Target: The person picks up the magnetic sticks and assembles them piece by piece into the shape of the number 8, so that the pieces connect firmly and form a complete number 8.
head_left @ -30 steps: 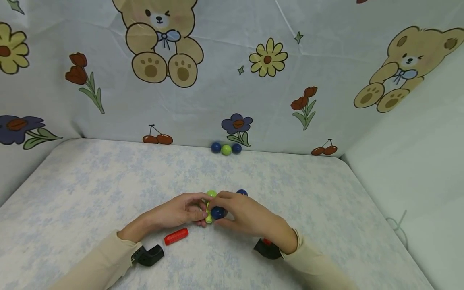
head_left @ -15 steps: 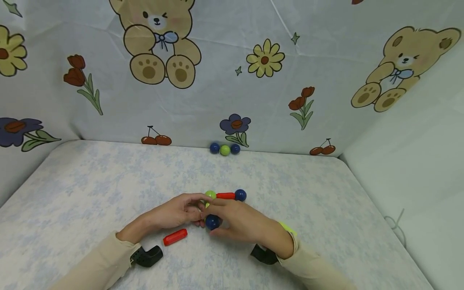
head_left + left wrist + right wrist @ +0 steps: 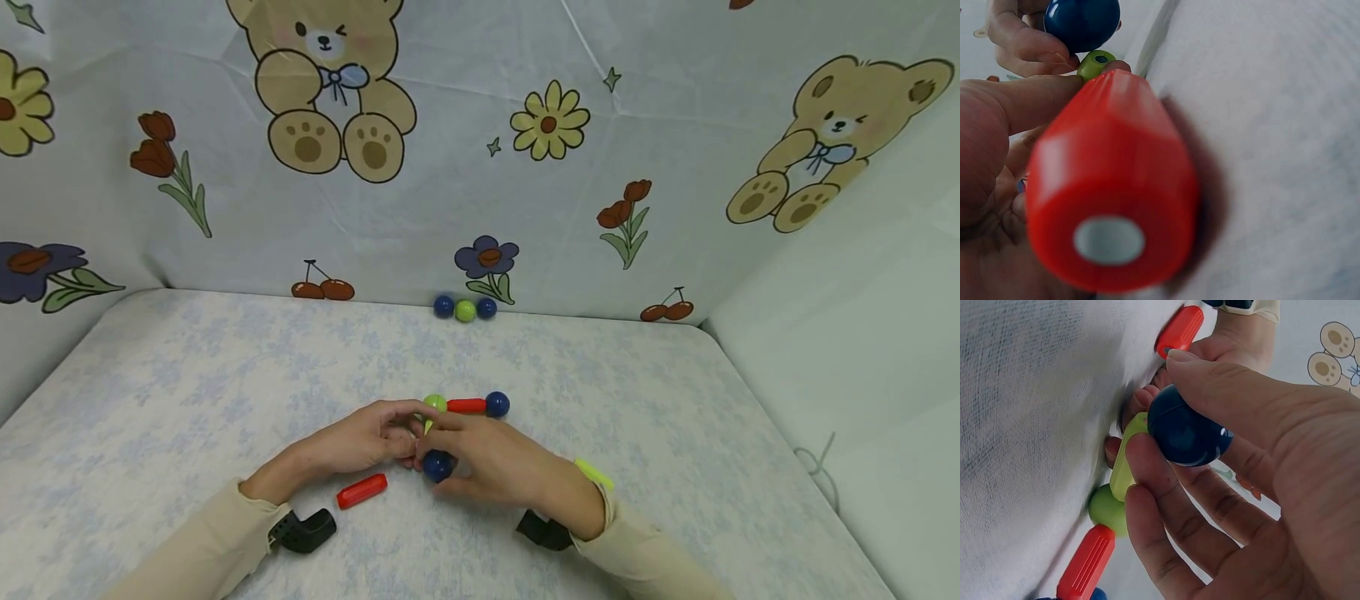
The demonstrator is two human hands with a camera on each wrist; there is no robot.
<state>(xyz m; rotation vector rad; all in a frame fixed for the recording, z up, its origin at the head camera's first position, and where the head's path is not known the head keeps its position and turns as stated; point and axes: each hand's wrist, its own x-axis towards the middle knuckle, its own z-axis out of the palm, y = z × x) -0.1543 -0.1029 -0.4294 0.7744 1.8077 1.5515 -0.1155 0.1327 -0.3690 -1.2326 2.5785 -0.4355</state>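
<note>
A dark blue ball [image 3: 438, 466] is pinched between the thumb and fingers of my right hand [image 3: 498, 454]. My left hand [image 3: 367, 437] holds a yellow-green rod [image 3: 1124, 459] between thumb and fingers; its near end, with a hole, shows in the left wrist view. The ball is right by that end; whether they touch I cannot tell. At the rod's far end sits a green ball [image 3: 435, 405]. From there a red rod [image 3: 467, 406] runs right to another blue ball [image 3: 497, 404]. Some right fingertips [image 3: 1141, 456] lie along the yellow-green rod.
A loose red rod [image 3: 362, 491] lies just below my left hand. Another yellow-green rod [image 3: 595, 474] lies beside the right wrist, partly hidden. Two blue balls and one green ball [image 3: 466, 311] stand at the table's back edge, against the printed curtain [image 3: 420, 208].
My right hand has brought the blue ball nearer and slightly left, to the rod's near end. The red rod behind it has come into sight. The left hand has stayed in place.
</note>
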